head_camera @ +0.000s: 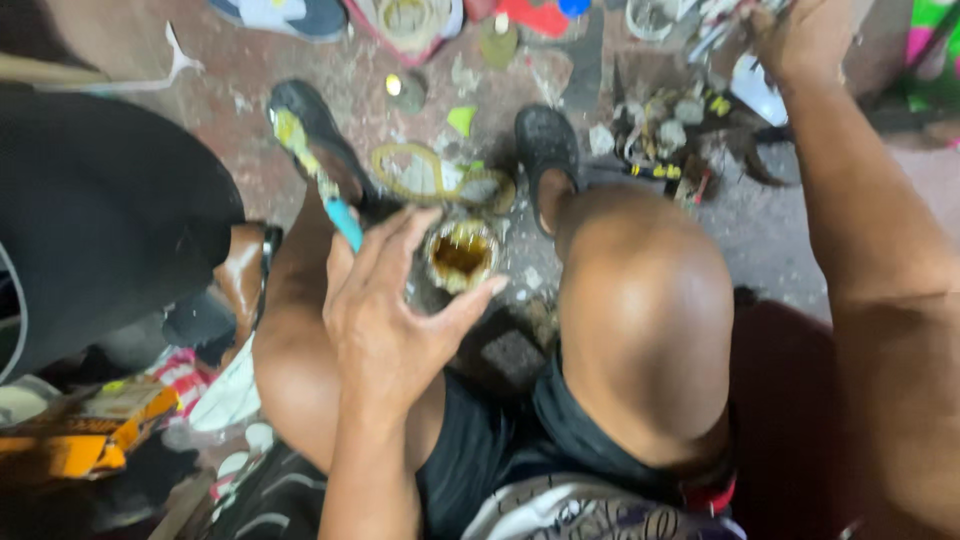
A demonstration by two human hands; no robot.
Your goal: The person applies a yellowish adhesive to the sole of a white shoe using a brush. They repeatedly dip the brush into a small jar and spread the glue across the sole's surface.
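Bare knees fill the lower middle of the view, and between them the person's left hand [385,320] is raised with its fingers [395,235] spread apart and loosely curled. A brush with a blue handle [340,215] and a yellow-stained head sticks up from behind this hand toward the upper left; whether the thumb pins it cannot be told. Just past the fingertips, on the floor [760,230] between two black shoes [545,150], stands a small open tin of amber glue [461,256], with a glue-smeared shoe sole [440,178] lying just beyond it. The right hand [800,35] reaches far up to the top right edge, into a heap of tools and scraps [670,135]; its fingers are blurred and partly cut off, so their grip cannot be told. At the left lie a dark cushion-like shape [100,220] and an orange packet [85,440].
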